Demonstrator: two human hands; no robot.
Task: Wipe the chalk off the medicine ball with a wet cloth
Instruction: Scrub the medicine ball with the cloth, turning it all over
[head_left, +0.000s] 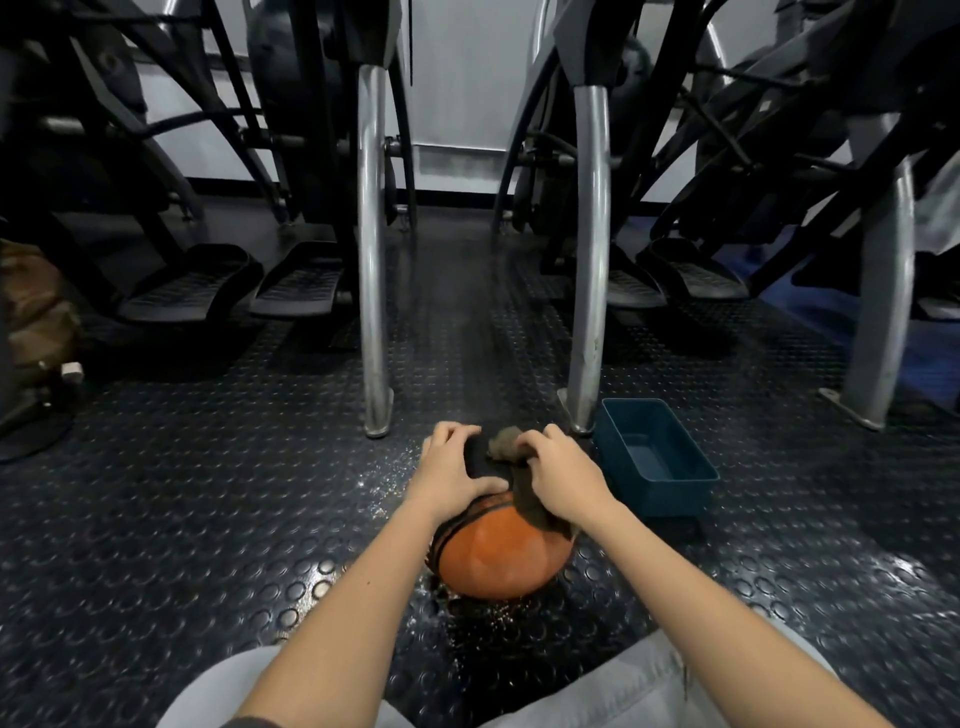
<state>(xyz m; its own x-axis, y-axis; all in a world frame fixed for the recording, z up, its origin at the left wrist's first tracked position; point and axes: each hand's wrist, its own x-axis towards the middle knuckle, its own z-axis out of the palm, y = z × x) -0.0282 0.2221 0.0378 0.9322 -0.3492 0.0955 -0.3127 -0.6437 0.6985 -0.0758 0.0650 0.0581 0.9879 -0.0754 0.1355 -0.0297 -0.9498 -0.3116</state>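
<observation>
while the orange and black rubber medicine ball (498, 556) sits on the black studded rubber floor (208, 519) just in front of my knees, i have both hands on its far upper side. my left hand (452, 473) is spread wide, fingers fanned over the black panel, holding nothing. i judge it is there to pin the ball so it cannot roll off under the rubbing. my right hand (563, 478) is bunched around a dark brown rag-like cloth (506, 447) and presses a wad of it onto the top of the ball, with a tail of fabric trailing under my wrist onto the orange panel. a deep blue rectangular plastic tub (670, 499) stands just right of the ball, near the wiping hand, a sensible spot for dipping without a long reach. whether it holds water i cannot tell for sure. the floor under and to the left of the ball glistens with drops and pale specks, and i cannot say which are water and which chalk. the orange face toward me looks glossy and mostly clean, but the part under my hands is hidden, so i reckon i am mid-wipe with the underside yet to turn up. two curved steel machine legs (374, 312) stand beyond, apart from the ball. on a wet floor the ball could skid, so the bracing hand matters.
</observation>
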